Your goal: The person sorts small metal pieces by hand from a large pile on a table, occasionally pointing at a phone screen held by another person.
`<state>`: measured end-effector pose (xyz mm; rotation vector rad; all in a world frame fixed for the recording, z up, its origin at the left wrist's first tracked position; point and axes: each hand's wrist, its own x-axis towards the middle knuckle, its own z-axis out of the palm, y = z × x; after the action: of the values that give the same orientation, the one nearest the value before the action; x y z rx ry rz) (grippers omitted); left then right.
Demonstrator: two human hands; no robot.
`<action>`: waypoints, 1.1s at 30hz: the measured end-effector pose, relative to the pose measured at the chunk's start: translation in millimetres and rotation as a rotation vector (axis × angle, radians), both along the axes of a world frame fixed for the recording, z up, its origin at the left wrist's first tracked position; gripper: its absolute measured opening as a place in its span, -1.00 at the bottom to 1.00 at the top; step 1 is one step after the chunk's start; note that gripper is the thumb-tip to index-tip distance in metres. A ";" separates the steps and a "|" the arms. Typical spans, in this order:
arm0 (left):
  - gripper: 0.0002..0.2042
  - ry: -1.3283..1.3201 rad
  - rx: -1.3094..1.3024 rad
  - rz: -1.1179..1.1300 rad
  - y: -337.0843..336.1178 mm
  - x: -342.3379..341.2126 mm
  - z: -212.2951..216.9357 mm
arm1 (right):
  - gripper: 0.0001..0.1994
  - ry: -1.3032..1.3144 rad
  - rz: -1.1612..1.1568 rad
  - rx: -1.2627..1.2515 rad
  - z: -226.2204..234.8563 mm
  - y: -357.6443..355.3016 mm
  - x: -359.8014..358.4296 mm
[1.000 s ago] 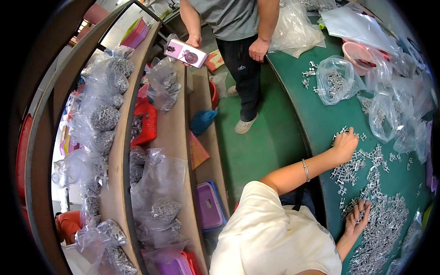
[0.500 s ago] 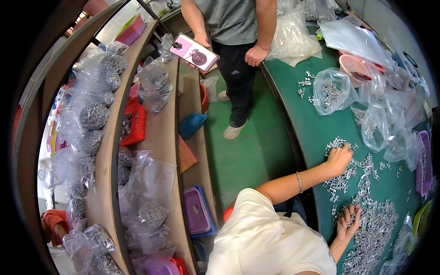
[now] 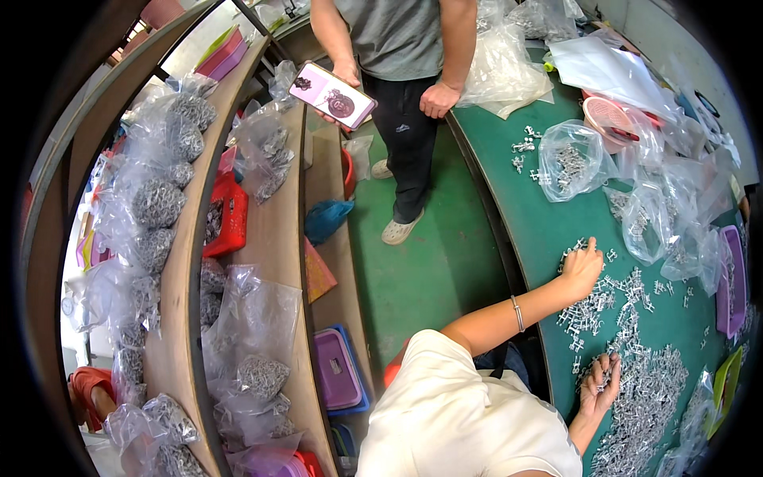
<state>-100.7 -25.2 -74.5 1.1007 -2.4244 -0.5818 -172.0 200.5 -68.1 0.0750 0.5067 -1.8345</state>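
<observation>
My left hand (image 3: pixel 582 273), with a bangle on its wrist, reaches over a loose cluster of small silvery metal parts (image 3: pixel 584 316) on the green tabletop. Its index finger points away from the palm; the other fingers are partly hidden. Nearer the bottom of the picture, my right hand (image 3: pixel 598 385) is cupped, palm turned up, with several of the same parts (image 3: pixel 604 372) in its curled fingers. It rests at the edge of a broad heap of these metal parts (image 3: pixel 645 405). A thinner trail of parts links heap and cluster.
Clear bags of parts (image 3: pixel 571 168), a pink basket (image 3: pixel 606 119) and a purple tray (image 3: pixel 732 282) line the table (image 3: pixel 509 199). Beyond the aisle, shelves (image 3: pixel 179 318) hold bagged parts and a red basket (image 3: pixel 230 215). A standing person holds a phone (image 3: pixel 334 95).
My left index finger has straightened away from the parts. My right hand has barely moved, still cupped around its parts. The whole view has shifted slightly.
</observation>
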 end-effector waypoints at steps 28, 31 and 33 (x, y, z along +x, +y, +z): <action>-0.78 0.515 0.005 0.071 21.5 26.5 16.9 | -0.82 0.044 0.073 -0.075 -0.4 2.7 4.4; -0.86 0.720 0.010 0.386 -3.2 85.2 44.5 | -0.82 0.006 0.075 -0.099 -3.2 6.8 -2.6; -0.69 1.000 -0.061 0.614 -46.9 151.7 63.2 | -0.81 -0.033 0.069 -0.129 0.0 4.3 -4.2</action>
<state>51.0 -72.1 -11.3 1.0803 -1.1760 -0.6252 -176.2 204.8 -68.1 0.0001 0.3631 -1.7912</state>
